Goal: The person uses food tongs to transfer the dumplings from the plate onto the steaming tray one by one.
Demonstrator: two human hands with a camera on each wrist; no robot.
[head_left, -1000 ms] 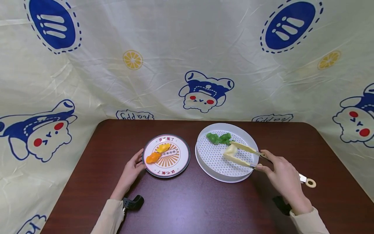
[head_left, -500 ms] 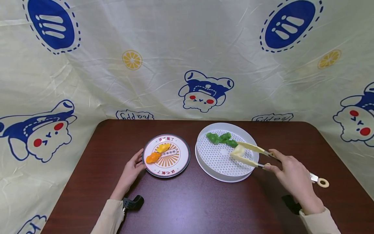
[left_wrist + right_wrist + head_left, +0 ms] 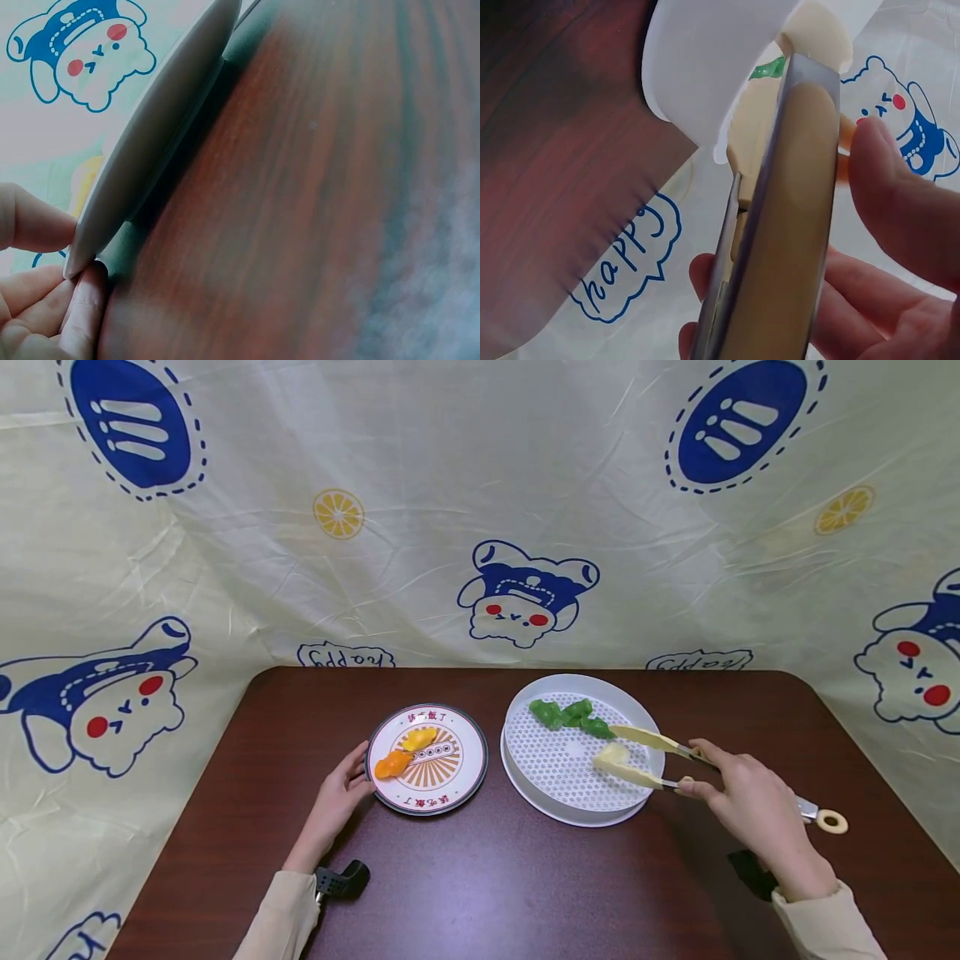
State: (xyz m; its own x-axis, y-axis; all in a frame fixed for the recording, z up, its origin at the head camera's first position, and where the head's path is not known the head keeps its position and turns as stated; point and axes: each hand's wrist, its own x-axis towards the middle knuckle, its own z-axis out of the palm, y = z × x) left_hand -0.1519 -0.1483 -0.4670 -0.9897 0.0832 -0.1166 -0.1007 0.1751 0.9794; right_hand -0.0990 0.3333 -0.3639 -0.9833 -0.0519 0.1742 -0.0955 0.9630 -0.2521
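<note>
In the head view my right hand (image 3: 757, 814) holds cream-tipped tongs (image 3: 637, 777), with their two arms spread apart and nothing between them. The tips are over a round white steamer tray (image 3: 562, 789) with a perforated base. Several green pepper pieces (image 3: 547, 714) lie at its far side, one close to the upper tip. My left hand (image 3: 341, 797) grips the edge of a white patterned plate (image 3: 461, 781) bearing yellow and orange pieces (image 3: 393, 765). In the left wrist view, thumb and fingers pinch the plate's rim (image 3: 150, 135). The right wrist view shows fingers around the tongs (image 3: 784, 217).
Plate and tray stand side by side on a dark brown table (image 3: 450, 893), the tray to the right. A pale printed sheet (image 3: 405, 585) hangs behind the table and at its sides. A black wrist device (image 3: 342, 881) sits at the left cuff.
My right hand and the tongs have moved right, away from the green pieces. A green piece near the upper tip now shows clearly. The left hand and plate have stayed put.
</note>
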